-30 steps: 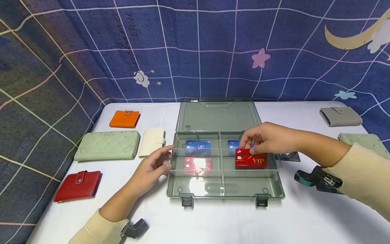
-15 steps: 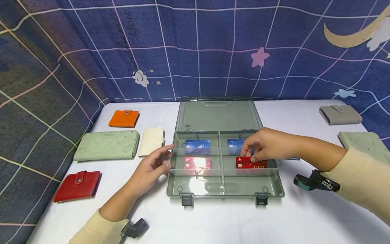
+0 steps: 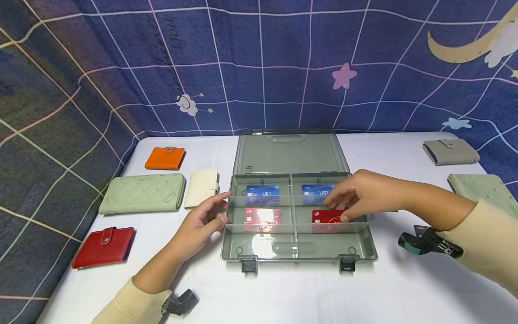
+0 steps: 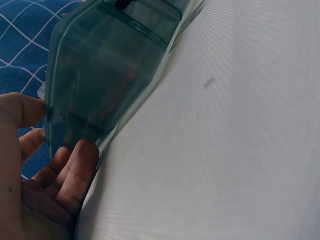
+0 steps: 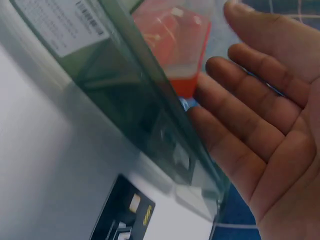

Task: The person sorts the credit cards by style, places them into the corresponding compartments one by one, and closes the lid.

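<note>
A grey-green see-through divided box (image 3: pixel 328 248) stands with its lid folded back. My right hand (image 3: pixel 364 195) hovers at its middle right compartment, thumb and fingers spread apart. A red VIP card (image 3: pixel 321 216) lies just under those fingers, partly behind the front divider. In the right wrist view the red card (image 5: pixel 175 45) shows through the clear plastic, beside the straightened fingers. My left hand (image 3: pixel 198 229) rests its fingertips against the box's left side, fingers loosely bent. Another red card (image 3: pixel 262 217) sits in the middle left compartment; blue cards (image 3: pixel 262 193) occupy both back compartments.
On the left are an orange card holder (image 3: pixel 165 157), a green wallet (image 3: pixel 141 193), a cream card holder (image 3: pixel 201 186) and a red one (image 3: pixel 103 246). A grey card holder (image 3: pixel 451 151) and another green wallet (image 3: pixel 483 189) lie right. A black card (image 5: pixel 122 210) lies beside the box.
My right hand has lowered the red card into the middle right compartment and let go, its fingers parting and shifting slightly right. The left hand has stayed at the box's side.
</note>
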`<act>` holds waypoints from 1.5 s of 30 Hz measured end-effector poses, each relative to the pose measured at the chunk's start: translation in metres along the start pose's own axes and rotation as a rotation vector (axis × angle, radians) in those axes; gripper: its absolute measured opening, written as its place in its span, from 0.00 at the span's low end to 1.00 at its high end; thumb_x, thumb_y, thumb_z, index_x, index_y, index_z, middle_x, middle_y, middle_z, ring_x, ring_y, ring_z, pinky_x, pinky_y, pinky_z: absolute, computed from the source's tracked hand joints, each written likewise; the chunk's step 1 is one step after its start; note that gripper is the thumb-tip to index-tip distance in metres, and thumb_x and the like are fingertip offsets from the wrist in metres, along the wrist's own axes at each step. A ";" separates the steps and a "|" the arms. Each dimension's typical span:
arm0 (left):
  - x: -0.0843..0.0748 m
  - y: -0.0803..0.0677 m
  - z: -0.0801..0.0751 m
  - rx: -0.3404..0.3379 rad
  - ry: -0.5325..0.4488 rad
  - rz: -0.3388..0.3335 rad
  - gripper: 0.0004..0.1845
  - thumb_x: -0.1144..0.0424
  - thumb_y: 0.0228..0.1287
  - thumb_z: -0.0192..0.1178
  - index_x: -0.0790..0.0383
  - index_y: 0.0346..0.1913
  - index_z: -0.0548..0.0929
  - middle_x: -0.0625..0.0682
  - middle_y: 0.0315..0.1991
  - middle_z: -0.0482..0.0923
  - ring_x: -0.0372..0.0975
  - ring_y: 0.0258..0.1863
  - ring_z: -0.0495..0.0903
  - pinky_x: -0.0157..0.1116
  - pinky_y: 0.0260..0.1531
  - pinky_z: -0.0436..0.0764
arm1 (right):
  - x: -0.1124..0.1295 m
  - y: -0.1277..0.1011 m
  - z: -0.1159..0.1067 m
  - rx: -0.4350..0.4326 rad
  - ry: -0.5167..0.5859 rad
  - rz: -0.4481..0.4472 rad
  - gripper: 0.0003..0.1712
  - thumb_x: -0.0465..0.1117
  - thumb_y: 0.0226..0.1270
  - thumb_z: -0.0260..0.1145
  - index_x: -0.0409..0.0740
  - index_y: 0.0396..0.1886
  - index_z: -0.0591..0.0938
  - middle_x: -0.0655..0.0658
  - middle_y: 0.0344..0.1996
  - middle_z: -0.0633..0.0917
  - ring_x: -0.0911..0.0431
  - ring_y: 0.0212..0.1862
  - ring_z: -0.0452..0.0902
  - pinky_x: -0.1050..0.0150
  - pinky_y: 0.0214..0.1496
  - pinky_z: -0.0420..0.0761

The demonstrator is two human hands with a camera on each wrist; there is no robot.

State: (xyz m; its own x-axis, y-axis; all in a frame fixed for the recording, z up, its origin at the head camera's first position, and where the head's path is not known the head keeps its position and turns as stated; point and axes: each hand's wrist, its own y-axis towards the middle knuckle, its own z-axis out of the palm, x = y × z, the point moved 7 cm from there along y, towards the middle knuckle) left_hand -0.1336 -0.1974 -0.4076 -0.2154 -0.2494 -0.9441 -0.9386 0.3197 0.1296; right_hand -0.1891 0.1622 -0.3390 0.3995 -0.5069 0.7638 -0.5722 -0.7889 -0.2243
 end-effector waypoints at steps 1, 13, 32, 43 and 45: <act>0.000 0.000 0.000 0.001 -0.001 0.001 0.30 0.75 0.75 0.60 0.65 0.78 0.71 0.66 0.55 0.74 0.41 0.36 0.80 0.35 0.36 0.87 | -0.001 -0.003 -0.002 -0.007 0.004 -0.013 0.23 0.38 0.63 0.81 0.39 0.57 0.89 0.47 0.51 0.91 0.55 0.50 0.89 0.61 0.53 0.89; 0.000 0.000 0.001 -0.001 0.001 -0.009 0.30 0.75 0.75 0.60 0.64 0.78 0.71 0.66 0.56 0.74 0.41 0.37 0.80 0.35 0.36 0.87 | -0.043 -0.057 -0.034 -0.303 -0.090 -0.018 0.19 0.35 0.65 0.80 0.47 0.55 0.89 0.51 0.46 0.91 0.58 0.46 0.87 0.65 0.48 0.87; 0.000 0.001 0.000 -0.003 0.000 0.011 0.30 0.76 0.75 0.60 0.66 0.77 0.71 0.66 0.55 0.74 0.41 0.36 0.80 0.35 0.35 0.87 | -0.123 -0.095 -0.036 -0.473 -0.330 0.180 0.32 0.42 0.52 0.88 0.44 0.58 0.88 0.48 0.52 0.84 0.62 0.49 0.75 0.73 0.47 0.75; 0.000 0.001 -0.001 -0.004 0.016 0.003 0.30 0.75 0.75 0.61 0.64 0.78 0.72 0.65 0.56 0.74 0.41 0.36 0.80 0.35 0.36 0.87 | -0.114 -0.086 -0.033 -0.452 -0.295 0.261 0.28 0.39 0.53 0.87 0.41 0.50 0.82 0.47 0.41 0.82 0.54 0.42 0.76 0.63 0.42 0.75; 0.001 0.000 -0.001 -0.001 0.013 0.007 0.30 0.75 0.75 0.61 0.64 0.78 0.71 0.66 0.55 0.74 0.41 0.36 0.80 0.35 0.36 0.87 | -0.113 -0.086 -0.033 -0.459 -0.254 0.276 0.25 0.36 0.57 0.85 0.42 0.49 0.80 0.49 0.35 0.80 0.56 0.37 0.73 0.63 0.36 0.73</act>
State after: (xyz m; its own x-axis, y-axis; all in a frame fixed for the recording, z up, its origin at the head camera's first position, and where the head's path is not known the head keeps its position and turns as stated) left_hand -0.1343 -0.1980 -0.4080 -0.2256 -0.2585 -0.9393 -0.9372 0.3209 0.1368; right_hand -0.2085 0.2989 -0.3863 0.3185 -0.7837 0.5333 -0.9080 -0.4137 -0.0656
